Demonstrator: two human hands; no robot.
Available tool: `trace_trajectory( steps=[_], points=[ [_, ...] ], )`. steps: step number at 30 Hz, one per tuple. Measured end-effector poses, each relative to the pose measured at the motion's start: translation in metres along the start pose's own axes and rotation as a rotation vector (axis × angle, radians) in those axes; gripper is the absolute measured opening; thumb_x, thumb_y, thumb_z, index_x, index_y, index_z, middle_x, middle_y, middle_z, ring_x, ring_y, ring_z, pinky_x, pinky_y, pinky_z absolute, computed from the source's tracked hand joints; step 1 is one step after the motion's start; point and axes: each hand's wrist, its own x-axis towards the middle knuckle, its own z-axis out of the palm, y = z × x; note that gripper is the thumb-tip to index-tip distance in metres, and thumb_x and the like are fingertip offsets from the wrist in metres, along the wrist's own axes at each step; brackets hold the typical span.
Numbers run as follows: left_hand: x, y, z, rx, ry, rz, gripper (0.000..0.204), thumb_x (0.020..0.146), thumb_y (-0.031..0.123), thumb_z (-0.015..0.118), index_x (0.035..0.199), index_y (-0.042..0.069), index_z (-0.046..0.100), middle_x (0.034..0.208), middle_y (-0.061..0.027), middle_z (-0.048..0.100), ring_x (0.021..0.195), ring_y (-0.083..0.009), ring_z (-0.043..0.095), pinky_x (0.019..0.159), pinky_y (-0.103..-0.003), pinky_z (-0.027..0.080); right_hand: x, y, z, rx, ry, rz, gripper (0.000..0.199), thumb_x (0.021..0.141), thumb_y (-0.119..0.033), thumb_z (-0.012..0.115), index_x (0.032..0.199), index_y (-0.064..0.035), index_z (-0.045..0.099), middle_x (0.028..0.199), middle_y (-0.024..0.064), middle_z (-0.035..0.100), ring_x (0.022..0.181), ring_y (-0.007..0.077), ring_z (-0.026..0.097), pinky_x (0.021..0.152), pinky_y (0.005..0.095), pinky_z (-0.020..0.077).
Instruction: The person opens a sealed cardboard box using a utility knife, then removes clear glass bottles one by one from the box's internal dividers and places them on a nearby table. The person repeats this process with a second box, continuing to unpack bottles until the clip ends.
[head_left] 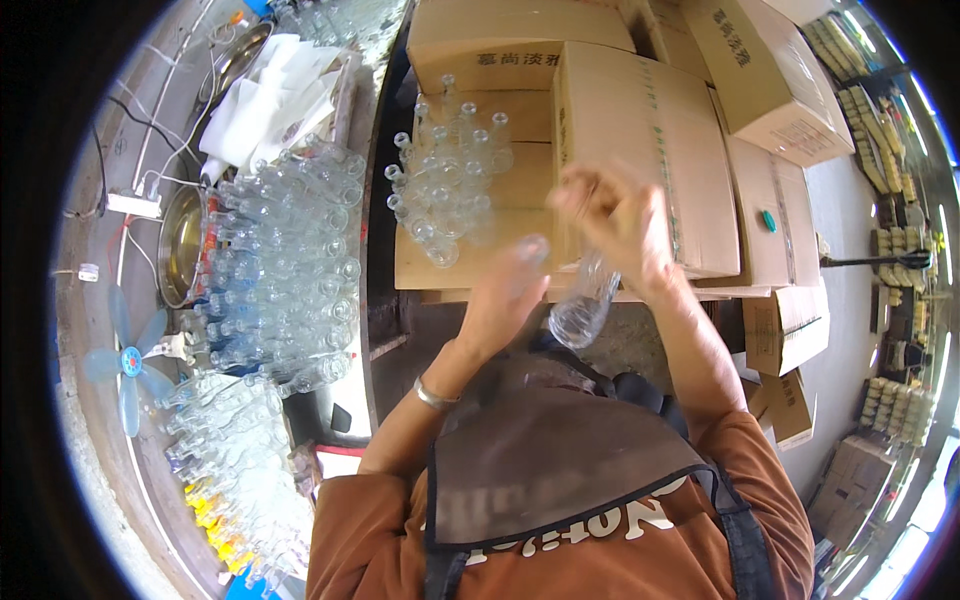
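My right hand is closed and smeared by motion, up against the front of a tall cardboard carton. A clear glass bottle hangs from it, tilted, with its round base toward me. Left of it, my left hand is also blurred; round clear glass, seemingly part of another bottle, shows at its fingers. Just beyond that hand, several clear glass bottles stand bunched together, mouths up, on a cardboard carton. The right fingertips are too blurred to make out singly.
Many clear bottles lie stacked along the bench to my left, beside a small blue fan and a metal bowl. White sheets lie farther back. Cartons rise ahead and to the right. Shelves of pale items line the far right.
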Motion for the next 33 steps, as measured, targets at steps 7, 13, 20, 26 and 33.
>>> trace_trajectory(
  steps=[7,13,20,26,33],
  points=[
    [-0.027,-0.055,-0.020,0.035,0.150,-0.228,0.040,0.087,0.011,0.067,0.126,0.005,0.056,0.122,-0.0160,0.063,0.116,-0.0334,0.060,0.096,-0.041,0.047,0.122,0.063,0.078,-0.106,0.275,-0.146,0.021,0.085,-0.026,0.077,0.085,-0.0062,0.070,0.067,0.0061,0.068,0.059,0.0150,0.065,0.055,0.0305,0.0520],
    [0.003,-0.113,0.010,0.317,0.079,-0.079,0.045,0.079,0.007,0.075,0.121,0.010,0.060,0.128,-0.0083,0.061,0.122,-0.0348,0.054,0.102,-0.043,0.045,0.143,0.201,0.172,-0.139,0.234,-0.161,0.020,0.085,-0.026,0.075,0.080,-0.0087,0.068,0.065,0.0057,0.065,0.056,0.0242,0.063,0.053,0.0348,0.0497],
    [0.055,-0.158,0.045,0.267,0.097,-0.136,0.055,0.074,-0.002,0.073,0.126,0.009,0.059,0.134,-0.0115,0.057,0.128,-0.0348,0.050,0.108,-0.042,0.041,0.147,0.259,0.222,-0.131,0.207,-0.192,0.019,0.084,-0.026,0.075,0.082,-0.0092,0.067,0.075,0.0068,0.066,0.066,0.0286,0.064,0.058,0.0393,0.0510],
    [0.094,-0.179,0.064,0.270,0.218,-0.212,0.049,0.077,-0.009,0.062,0.124,0.003,0.057,0.131,-0.0192,0.057,0.121,-0.0375,0.054,0.101,-0.041,0.045,0.149,0.243,0.187,-0.128,0.230,-0.279,0.006,0.084,-0.011,0.071,0.083,-0.0066,0.066,0.078,0.0083,0.063,0.077,0.0293,0.061,0.068,0.0389,0.0504],
    [0.119,-0.212,0.070,0.297,0.395,-0.277,0.053,0.079,-0.009,0.058,0.131,-0.002,0.054,0.140,-0.0216,0.052,0.131,-0.0395,0.048,0.111,-0.043,0.037,0.068,0.245,0.024,-0.297,0.336,-0.049,0.019,0.079,0.004,0.067,0.095,-0.0050,0.069,0.090,0.0115,0.065,0.087,0.0315,0.062,0.079,0.0393,0.0489]
  ],
)
